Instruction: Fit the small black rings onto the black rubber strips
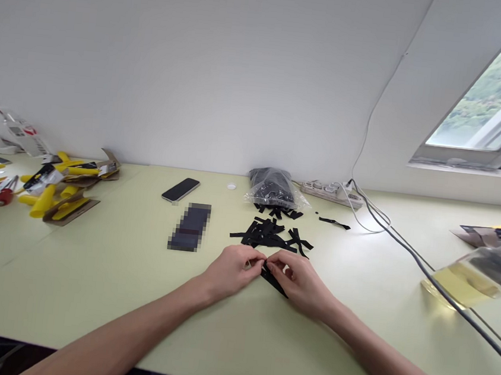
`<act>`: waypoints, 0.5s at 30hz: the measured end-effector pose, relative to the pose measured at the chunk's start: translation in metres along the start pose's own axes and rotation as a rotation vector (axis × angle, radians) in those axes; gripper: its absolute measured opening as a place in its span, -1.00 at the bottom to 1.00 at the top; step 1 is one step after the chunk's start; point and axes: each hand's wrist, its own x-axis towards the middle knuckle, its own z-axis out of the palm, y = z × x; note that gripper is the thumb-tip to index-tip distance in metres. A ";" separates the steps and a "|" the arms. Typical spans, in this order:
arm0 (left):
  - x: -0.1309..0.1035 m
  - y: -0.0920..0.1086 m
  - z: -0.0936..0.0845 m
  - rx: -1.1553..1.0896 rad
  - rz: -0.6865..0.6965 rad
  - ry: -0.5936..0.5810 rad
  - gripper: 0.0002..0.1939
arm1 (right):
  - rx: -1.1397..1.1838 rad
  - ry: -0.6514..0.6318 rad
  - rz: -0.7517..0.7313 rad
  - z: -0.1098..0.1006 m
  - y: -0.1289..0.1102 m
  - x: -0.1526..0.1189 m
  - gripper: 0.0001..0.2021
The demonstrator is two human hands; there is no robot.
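My left hand (233, 271) and my right hand (302, 281) meet fingertip to fingertip above the table, both closed in a pinch. Between them is a short black fabric strip (275, 282), whose free end slants down to the right beneath my right fingers. The end between the fingertips is mostly hidden. Just beyond my hands lies a loose pile of similar black strips (266, 232), some crossing each other. Behind the pile, a clear plastic bag (274, 187) filled with dark material rests against the wall, with several strips at its mouth.
A phone (181, 190) and a pixelated dark rectangle (190, 228) lie left of the pile. A power strip (331, 192) with cables stands at the back right. At far right, a bottle of yellow liquid (469, 279) sits behind a cable. Yellow-handled items (44, 200) clutter the left.
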 end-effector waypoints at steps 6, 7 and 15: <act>0.001 0.004 -0.003 0.036 0.044 -0.022 -0.75 | -0.049 -0.019 -0.033 0.002 -0.002 -0.001 -0.71; 0.001 0.004 -0.003 0.053 0.058 -0.026 -0.73 | -0.052 -0.021 -0.036 0.002 -0.002 0.000 -0.71; 0.003 0.004 0.000 0.079 0.044 -0.005 -0.67 | -0.055 -0.031 -0.049 0.001 0.000 0.000 -0.69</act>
